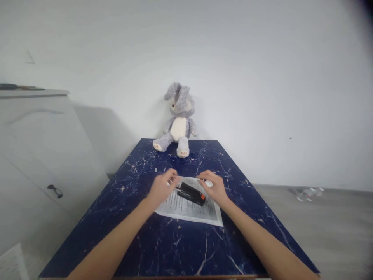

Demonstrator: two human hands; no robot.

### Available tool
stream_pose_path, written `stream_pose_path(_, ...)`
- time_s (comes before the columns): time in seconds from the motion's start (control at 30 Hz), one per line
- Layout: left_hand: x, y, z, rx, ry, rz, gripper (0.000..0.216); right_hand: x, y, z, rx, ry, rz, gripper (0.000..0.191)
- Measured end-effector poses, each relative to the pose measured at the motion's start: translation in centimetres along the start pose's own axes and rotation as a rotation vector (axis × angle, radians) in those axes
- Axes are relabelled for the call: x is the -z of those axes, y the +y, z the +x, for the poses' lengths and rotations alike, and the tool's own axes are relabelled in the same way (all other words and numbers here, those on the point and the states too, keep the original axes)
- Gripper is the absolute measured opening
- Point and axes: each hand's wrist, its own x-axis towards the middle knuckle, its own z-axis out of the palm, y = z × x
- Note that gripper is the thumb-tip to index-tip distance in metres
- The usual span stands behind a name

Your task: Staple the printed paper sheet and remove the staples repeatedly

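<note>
A printed sheet of paper [186,208] lies in the middle of the dark blue marbled table [175,249]. On it rests a black stapler [191,193] with an orange end. My left hand [161,187] hovers over the paper's left top corner, fingers curled in a pinch round something small I cannot make out. My right hand [214,187] is at the paper's top right, fingers closed round a small white object [208,182]. Both hands sit on either side of the stapler without touching it.
A grey and white plush rabbit [178,122] sits at the table's far edge against the white wall. A white cabinet [35,155] with a dark handle stands at the left. Clear plastic litter [309,192] lies on the grey floor at the right.
</note>
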Motion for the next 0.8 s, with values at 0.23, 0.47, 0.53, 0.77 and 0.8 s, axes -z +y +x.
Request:
stream_pose_path(0.23, 4.9, -13.8, 1.0, 0.152, 0.033, 0.412, 0.045, 4.4, 10.1, 0.3, -0.551, 0.054, -0.258, 0.016)
stream_pose_path(0.47, 3.8, -13.4, 0.8, 0.189, -0.046, 0.416, 0.035, 3.5, 11.6, -0.3, -0.546, 0.002, -0.319, 0.015)
stream_pose_path(0.53, 4.0, -12.9, 0.8, 0.177, -0.027, 0.417, 0.027, 3.2, 11.7, -0.2, -0.522, 0.016, -0.337, 0.017)
stream_pose_path(0.77, 4.2, -12.5, 0.3, 0.154, -0.012, 0.412, 0.022, 3.1, 12.5, -0.4, -0.514, 0.085, -0.392, 0.025)
stream_pose_path(0.8, 4.2, -12.4, 0.3, 0.155, -0.002, 0.418, 0.024, 3.0, 12.6, -0.5, -0.515, 0.088, -0.397, 0.023)
